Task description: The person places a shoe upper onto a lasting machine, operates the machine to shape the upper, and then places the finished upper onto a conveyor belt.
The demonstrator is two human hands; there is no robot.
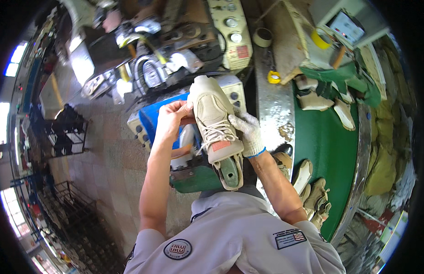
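A beige lace-up shoe [213, 107] is held up in front of me, its toe pointing away. A dark green shoe last [229, 172] with a round hole shows in its heel opening. My bare left hand [172, 119] is closed, thumb and fingers pinching the shoe's left edge near the forefoot. On the opposite side, my right hand [247, 132], in a white knit glove with a blue cuff, is closed round the shoe beside the laces. Its fingertips lie near the eyelets; the parts of both hands under the shoe are hidden.
Ahead stands a machine with metal clamps [150, 73] and a knob panel [231, 34]. Below the shoe is a blue tray [150, 119]. At right, a green conveyor belt [328, 150] carries several shoes [318, 194]; a metal ledge [275, 102] borders it, with a yellow tape measure [274, 77].
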